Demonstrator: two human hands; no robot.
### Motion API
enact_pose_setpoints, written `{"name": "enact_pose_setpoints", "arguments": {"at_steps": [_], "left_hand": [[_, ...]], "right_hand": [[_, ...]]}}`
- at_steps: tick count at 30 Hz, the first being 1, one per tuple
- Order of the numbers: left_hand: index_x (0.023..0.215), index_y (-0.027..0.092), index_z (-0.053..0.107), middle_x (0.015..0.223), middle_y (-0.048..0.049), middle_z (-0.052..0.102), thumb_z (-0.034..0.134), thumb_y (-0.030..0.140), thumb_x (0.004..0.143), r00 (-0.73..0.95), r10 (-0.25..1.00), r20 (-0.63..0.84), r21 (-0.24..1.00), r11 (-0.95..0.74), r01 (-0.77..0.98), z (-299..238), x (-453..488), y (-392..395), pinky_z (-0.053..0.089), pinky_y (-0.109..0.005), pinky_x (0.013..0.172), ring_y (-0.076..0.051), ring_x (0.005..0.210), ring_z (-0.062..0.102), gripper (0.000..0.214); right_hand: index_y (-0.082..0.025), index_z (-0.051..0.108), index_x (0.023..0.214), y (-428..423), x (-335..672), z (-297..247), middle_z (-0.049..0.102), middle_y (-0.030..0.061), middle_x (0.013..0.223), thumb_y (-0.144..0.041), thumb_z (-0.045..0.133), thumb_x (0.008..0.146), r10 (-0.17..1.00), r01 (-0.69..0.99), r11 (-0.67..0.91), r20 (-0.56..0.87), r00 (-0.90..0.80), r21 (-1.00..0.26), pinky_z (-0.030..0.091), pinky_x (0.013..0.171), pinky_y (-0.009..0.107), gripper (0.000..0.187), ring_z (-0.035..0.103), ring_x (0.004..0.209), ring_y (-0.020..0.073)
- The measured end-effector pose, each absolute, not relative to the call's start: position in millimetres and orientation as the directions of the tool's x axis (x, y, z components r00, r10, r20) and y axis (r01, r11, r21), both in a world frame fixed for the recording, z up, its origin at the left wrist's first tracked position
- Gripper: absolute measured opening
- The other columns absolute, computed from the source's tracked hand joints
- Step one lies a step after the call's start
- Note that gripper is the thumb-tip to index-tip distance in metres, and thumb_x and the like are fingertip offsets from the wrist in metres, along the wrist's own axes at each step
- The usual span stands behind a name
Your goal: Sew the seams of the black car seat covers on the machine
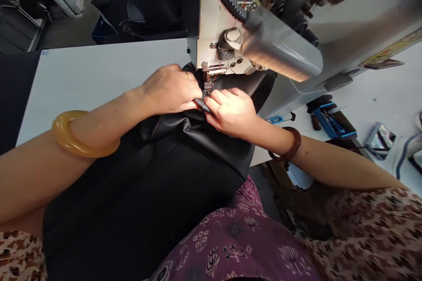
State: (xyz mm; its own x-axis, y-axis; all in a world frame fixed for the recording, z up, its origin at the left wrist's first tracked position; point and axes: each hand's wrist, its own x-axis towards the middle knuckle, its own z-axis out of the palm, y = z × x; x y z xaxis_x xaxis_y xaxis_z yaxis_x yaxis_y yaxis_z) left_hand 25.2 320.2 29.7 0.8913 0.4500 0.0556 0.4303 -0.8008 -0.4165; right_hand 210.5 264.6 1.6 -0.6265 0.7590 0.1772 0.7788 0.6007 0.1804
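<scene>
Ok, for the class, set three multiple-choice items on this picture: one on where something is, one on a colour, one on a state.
1. Where is the presser foot of the sewing machine?
A) At the table's far edge
B) Between the left hand and the right hand
C) On the floor

2. What colour is the bangle on the right wrist?
A) Amber
B) Blue
C) Dark brown

3. How does the black material lie?
A) Bunched in folds beneath the hands
B) Spread flat and smooth
C) Hanging from a rack

Answers:
1. B, since the foot shows in the gap between the hands.
2. C, since the band around that wrist is dark brown.
3. A, since creases gather right under both hands.
</scene>
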Motion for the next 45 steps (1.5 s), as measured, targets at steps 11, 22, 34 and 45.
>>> {"name": "enact_pose_setpoints", "arguments": {"at_steps": [11, 22, 34, 45], "left_hand": [[0.091, 0.011, 0.070, 0.092, -0.0135, 0.074, 0.027, 0.002, 0.090, 0.799, 0.594, 0.090, -0.491, -0.672, 0.555, 12, 42, 290, 0.051, -0.030, 0.060, -0.021, 0.080, 0.070, 0.044], [0.086, 0.012, 0.070, 0.084, -0.0127, 0.073, 0.024, 0.003, 0.090, 0.763, 0.635, 0.123, -0.469, -0.640, 0.608, 11, 47, 284, 0.041, -0.030, 0.053, -0.020, 0.072, 0.067, 0.047], [0.087, 0.013, 0.068, 0.087, -0.0095, 0.073, 0.039, 0.020, 0.095, 0.768, 0.582, 0.265, -0.346, -0.686, 0.640, 6, 34, 287, 0.039, -0.033, 0.060, -0.022, 0.075, 0.064, 0.030], [0.079, 0.015, 0.067, 0.072, -0.0073, 0.069, 0.035, 0.016, 0.094, 0.760, 0.561, 0.326, -0.348, -0.677, 0.649, 7, 34, 294, 0.037, -0.032, 0.057, -0.020, 0.070, 0.063, 0.036]], "right_hand": [[-0.016, 0.060, 0.105, 274, 233, -11, 0.062, 0.0126, 0.123, -0.030, 0.032, 0.096, 0.649, 0.690, 0.677, 0.234, -0.724, 0.255, 0.036, 0.086, 0.043, 0.032, 0.052, 0.118, 0.0295], [-0.022, 0.060, 0.109, 290, 242, -4, 0.063, 0.0093, 0.122, -0.040, 0.036, 0.093, 0.649, 0.661, 0.741, 0.126, -0.750, 0.118, 0.038, 0.081, 0.042, 0.034, 0.055, 0.109, 0.0272], [-0.022, 0.062, 0.103, 291, 241, -2, 0.066, 0.0094, 0.110, -0.043, 0.033, 0.093, 0.652, 0.661, 0.733, 0.111, -0.750, 0.160, 0.038, 0.077, 0.042, 0.038, 0.056, 0.099, 0.0269], [-0.022, 0.062, 0.096, 299, 239, -2, 0.067, 0.0077, 0.106, -0.047, 0.030, 0.094, 0.696, 0.705, 0.698, 0.113, -0.709, 0.126, 0.038, 0.079, 0.041, 0.040, 0.059, 0.096, 0.0253]]}}
